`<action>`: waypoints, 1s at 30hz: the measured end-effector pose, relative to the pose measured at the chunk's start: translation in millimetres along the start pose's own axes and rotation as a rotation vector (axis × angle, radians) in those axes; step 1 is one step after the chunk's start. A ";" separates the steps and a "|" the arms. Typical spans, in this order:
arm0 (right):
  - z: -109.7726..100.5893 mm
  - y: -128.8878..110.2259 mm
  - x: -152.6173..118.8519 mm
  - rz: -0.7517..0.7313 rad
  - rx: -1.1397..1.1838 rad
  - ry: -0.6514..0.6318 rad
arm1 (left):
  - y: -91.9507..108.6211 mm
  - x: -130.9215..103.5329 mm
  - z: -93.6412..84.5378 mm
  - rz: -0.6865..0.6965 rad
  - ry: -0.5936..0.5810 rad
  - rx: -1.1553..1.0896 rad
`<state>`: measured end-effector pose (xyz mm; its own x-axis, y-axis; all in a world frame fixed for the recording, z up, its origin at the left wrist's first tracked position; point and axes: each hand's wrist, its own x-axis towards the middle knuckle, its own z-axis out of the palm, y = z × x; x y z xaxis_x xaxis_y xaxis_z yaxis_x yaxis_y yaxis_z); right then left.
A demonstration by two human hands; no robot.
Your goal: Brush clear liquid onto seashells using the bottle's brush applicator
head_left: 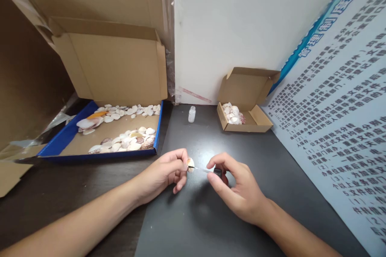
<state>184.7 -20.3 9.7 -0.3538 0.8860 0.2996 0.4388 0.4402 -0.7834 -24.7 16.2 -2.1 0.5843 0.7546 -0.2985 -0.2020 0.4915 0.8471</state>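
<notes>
Between finger and thumb, my left hand (171, 170) pinches a small white and orange shell (191, 164) at its edge. My right hand (233, 182) holds the black cap of a thin brush (217, 172), and the brush's thin stem points left. Its dark tip meets the shell in this view. Farther back on the dark mat stands a small white bottle (191, 114), upright and with no cap on it.
At the left, a blue-edged cardboard box (159, 128) holds many shells in two groups. A smaller open cardboard box (247, 127) with shells stands at the back right. Behind are a white panel (229, 20) and, on the right, a printed board (340, 100).
</notes>
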 end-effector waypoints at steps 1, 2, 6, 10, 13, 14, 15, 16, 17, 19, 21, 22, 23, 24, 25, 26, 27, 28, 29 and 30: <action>0.6 -0.1 0.3 0.005 -0.010 0.001 | -0.1 0.0 -0.1 0.001 0.002 0.002; 1.1 -0.2 0.7 0.008 -0.018 0.001 | -0.2 0.1 -0.2 0.000 0.005 0.002; 1.9 -0.2 1.8 0.027 -0.025 -0.001 | -0.3 1.0 -0.4 -0.006 0.002 -0.001; 1.3 0.1 2.2 0.038 -0.028 -0.011 | 0.4 0.6 0.2 -0.010 0.000 -0.005; 0.6 0.3 2.6 0.044 -0.039 -0.036 | 1.0 -0.1 0.7 -0.010 0.011 -0.005; 0.3 0.4 2.8 0.045 -0.044 -0.044 | 1.1 -0.2 0.8 -0.010 0.013 -0.003; 0.1 0.6 2.9 0.044 -0.048 -0.050 | 1.1 -0.1 0.8 -0.011 0.012 0.000; -0.2 0.9 2.9 0.042 -0.052 -0.055 | 1.0 0.1 0.7 -0.012 0.013 0.001; -0.4 1.2 2.9 0.039 -0.054 -0.059 | 0.9 0.4 0.5 -0.013 0.013 -0.002; -0.6 2.3 2.6 0.035 -0.054 -0.060 | 0.3 1.1 -0.2 -0.012 0.014 -0.012; -0.4 4.0 2.3 0.038 -0.048 -0.052 | -0.6 1.9 -1.1 -0.016 0.002 -0.015; -0.2 4.9 2.3 0.040 -0.046 -0.047 | -1.0 2.2 -1.6 -0.014 0.003 -0.022; 0.2 5.9 2.4 0.041 -0.047 -0.040 | -1.4 2.6 -2.1 -0.010 -0.002 -0.029; 0.5 6.8 2.6 0.043 -0.051 -0.031 | -1.8 3.0 -2.6 -0.009 -0.011 -0.040; 0.9 7.5 3.1 0.044 -0.055 -0.021 | -2.0 3.5 -3.0 -0.014 -0.023 -0.055; 1.3 8.1 3.8 0.046 -0.058 -0.004 | -2.3 4.1 -3.3 -0.012 -0.035 -0.078; 1.7 8.6 4.6 0.048 -0.057 0.019 | -2.6 4.9 -3.5 -0.014 -0.048 -0.106; 2.2 8.9 5.5 0.051 -0.052 0.046 | -2.9 5.7 -3.7 -0.019 -0.064 -0.134; 2.7 9.0 6.5 0.054 -0.045 0.073 | -3.2 6.5 -3.8 -0.024 -0.082 -0.161; 3.3 8.9 7.4 0.056 -0.037 0.099 | -3.6 7.2 -4.0 -0.029 -0.089 -0.198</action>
<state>183.3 -10.3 3.1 -0.2455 0.9187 0.3093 0.4869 0.3928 -0.7802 -22.9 21.6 -9.1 0.6573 0.7021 -0.2737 -0.3295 0.5944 0.7335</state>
